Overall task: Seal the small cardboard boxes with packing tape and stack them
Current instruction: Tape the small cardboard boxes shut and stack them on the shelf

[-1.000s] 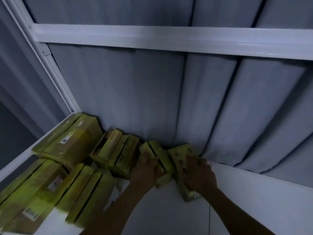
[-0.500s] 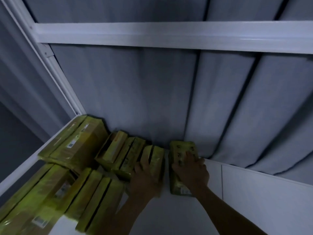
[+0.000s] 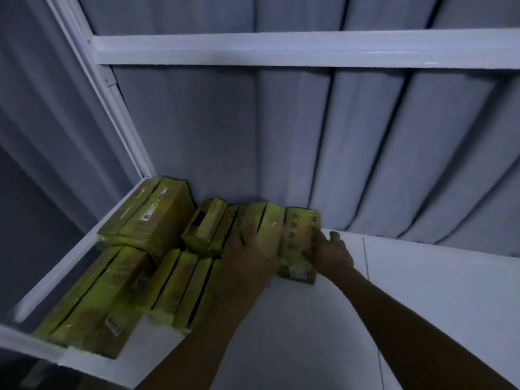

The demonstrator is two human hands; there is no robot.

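Under the fingers of the left hand (image 3: pixel 249 260), the small box (image 3: pixel 271 220) is cardboard beneath glossy, wrinkled yellowish tape (the larger boxes (image 3: pixel 146 218) further left carry paper labels). Below the right hand (image 3: pixel 330 256) the shelf (image 3: pixel 309 319) looks smooth, matt white. Past the fingertips hangs a matt grey cloth curtain (image 3: pixel 365 150).

- The left hand (image 3: pixel 250 257) lay palm down just left of the rightmost box (image 3: pixel 298 249), fingers stretched forward.
- The right hand (image 3: pixel 330 254) pressed against that box's right side, fingers laid over its top, thumb lifted clear.
- Both bare forearms (image 3: pixel 399 319) reached forward toward that box.
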